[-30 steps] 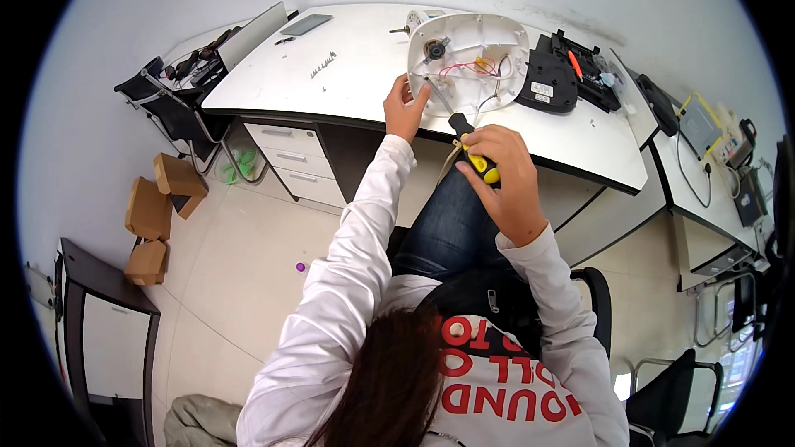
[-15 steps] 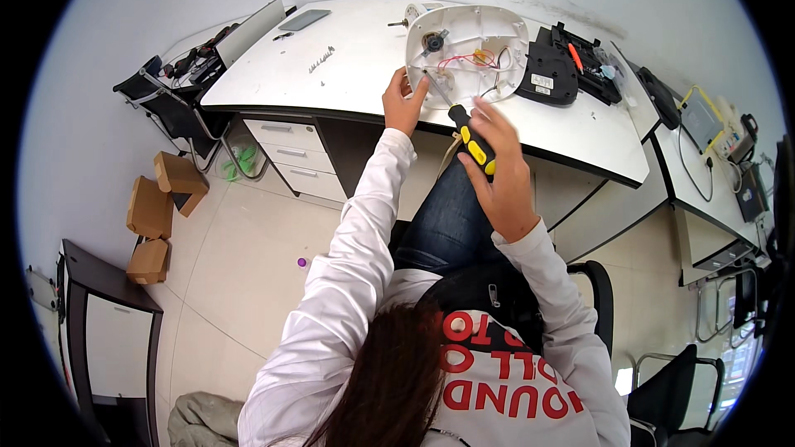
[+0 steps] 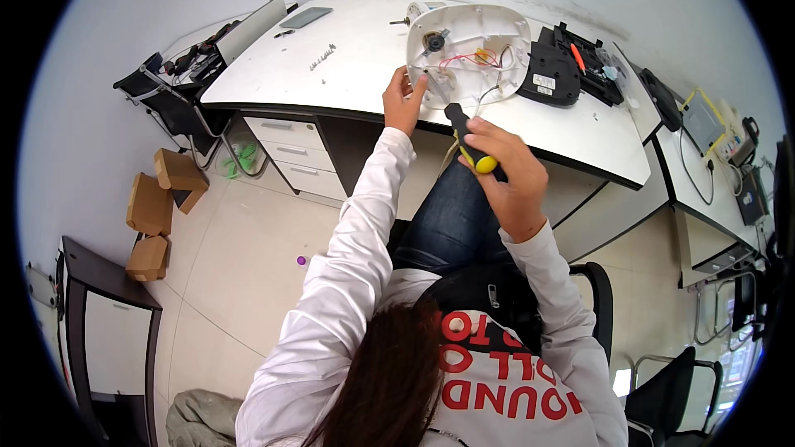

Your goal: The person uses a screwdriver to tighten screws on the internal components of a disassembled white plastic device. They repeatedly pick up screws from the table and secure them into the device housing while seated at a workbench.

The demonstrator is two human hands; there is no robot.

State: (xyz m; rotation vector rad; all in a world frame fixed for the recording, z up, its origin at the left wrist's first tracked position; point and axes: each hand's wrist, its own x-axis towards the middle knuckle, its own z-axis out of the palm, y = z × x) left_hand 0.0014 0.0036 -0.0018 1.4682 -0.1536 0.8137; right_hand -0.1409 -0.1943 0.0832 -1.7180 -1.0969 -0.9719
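Observation:
A white plastic housing [image 3: 484, 25] stands tilted near the desk's front edge, its ribbed inside toward me. Red, yellow and dark wires and a round black part show in it. My left hand [image 3: 402, 105] grips the housing's lower left rim, thumb on the inside. My right hand [image 3: 515, 175] has its fingers round the yellow-ended handle of a black and yellow screwdriver [image 3: 455, 118]. Its shaft slants up to the housing's lower left part, close to my left thumb. Whether the tip sits in a screw is too small to tell.
Small screws [image 3: 323, 57] lie in a row on the white desk [image 3: 257, 83], with a flat grey device [image 3: 306, 18] behind. Right of the housing are a black cover [image 3: 553, 66] and a black frame with an orange-handled tool [image 3: 577, 58]. A chair [image 3: 170, 103] stands left.
My right hand has shifted slightly right and down, and the screwdriver's handle has turned, showing less yellow along its side. My left hand and the housing stay nearly where they were.

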